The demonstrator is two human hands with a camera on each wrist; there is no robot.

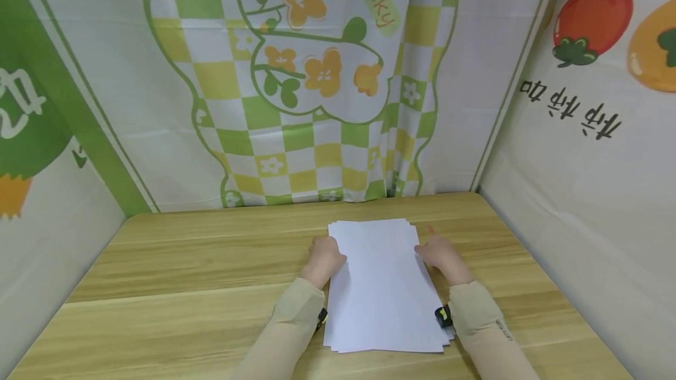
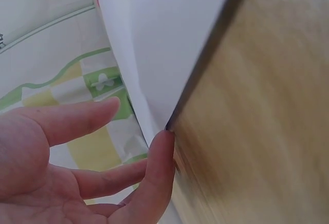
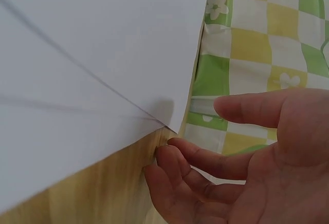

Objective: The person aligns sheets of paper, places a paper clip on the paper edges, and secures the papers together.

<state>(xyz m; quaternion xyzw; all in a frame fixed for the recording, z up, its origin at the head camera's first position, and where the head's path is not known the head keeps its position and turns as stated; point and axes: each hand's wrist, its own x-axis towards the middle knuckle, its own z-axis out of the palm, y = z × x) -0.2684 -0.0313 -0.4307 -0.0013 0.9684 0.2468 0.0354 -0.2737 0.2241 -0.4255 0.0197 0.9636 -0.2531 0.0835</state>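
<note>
A stack of white paper sheets (image 1: 382,286) lies on the wooden table, its edges slightly uneven at the corners. At the stack's left edge is my left hand (image 1: 324,258). In the left wrist view a fingertip of it touches the paper edge (image 2: 169,80), while the thumb stands apart from the fingers. My right hand (image 1: 443,255) is at the right edge of the stack. Its loosely bent fingers (image 3: 180,175) lie right by a sheet corner in the right wrist view, with sheets (image 3: 118,39) fanned slightly apart and the thumb held off the paper.
The wooden table (image 1: 185,286) extends to the left of the stack. A checked green and yellow curtain (image 1: 306,151) hangs behind its far edge, and printed cloth walls (image 1: 581,180) flank both sides. A small red spot (image 1: 430,228) shows beyond my right hand.
</note>
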